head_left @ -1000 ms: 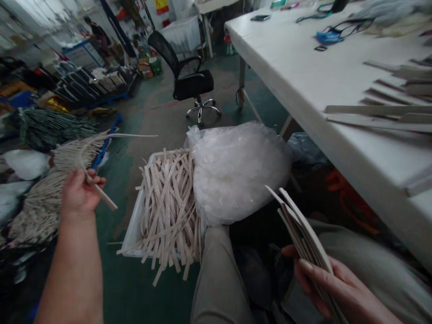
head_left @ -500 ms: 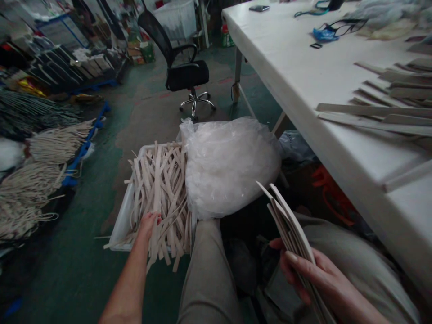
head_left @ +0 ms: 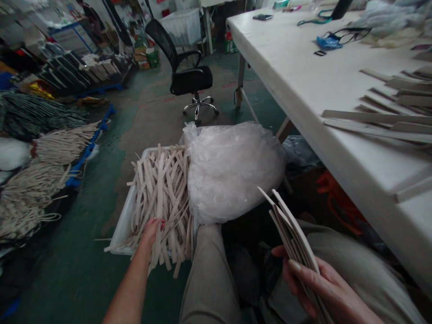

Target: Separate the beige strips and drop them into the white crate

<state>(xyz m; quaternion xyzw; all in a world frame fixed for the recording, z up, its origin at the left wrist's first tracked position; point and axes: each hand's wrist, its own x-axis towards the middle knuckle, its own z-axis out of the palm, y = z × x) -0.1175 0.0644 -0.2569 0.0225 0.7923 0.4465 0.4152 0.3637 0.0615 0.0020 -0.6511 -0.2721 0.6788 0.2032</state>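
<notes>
My left hand (head_left: 153, 229) reaches into a white plastic bin (head_left: 122, 229) heaped with flat beige fabric-like strips (head_left: 175, 193). Its fingers are closed around one long strip (head_left: 160, 180) on top of the heap; part of the grip is hidden by the strip and the hand itself. In front of my right knee, my right hand (head_left: 312, 279) grips a bundle of similar strips (head_left: 293, 229), thumb on top and fingers beneath. The bundle's upper ends fan slightly apart and point up and to the left.
A large bag of clear plastic (head_left: 236, 171) sits right of the bin. The white table (head_left: 286, 67) on the right carries more strips (head_left: 378, 118), a phone (head_left: 263, 17) and a blue mask (head_left: 329, 42). An office chair (head_left: 192, 78) stands ahead; pallets (head_left: 89, 150) with bundled cords lie left.
The whole view has shifted slightly down and right as my head moved. My left hand stays at the strip in the bin, and my right hand still holds its bundle.
</notes>
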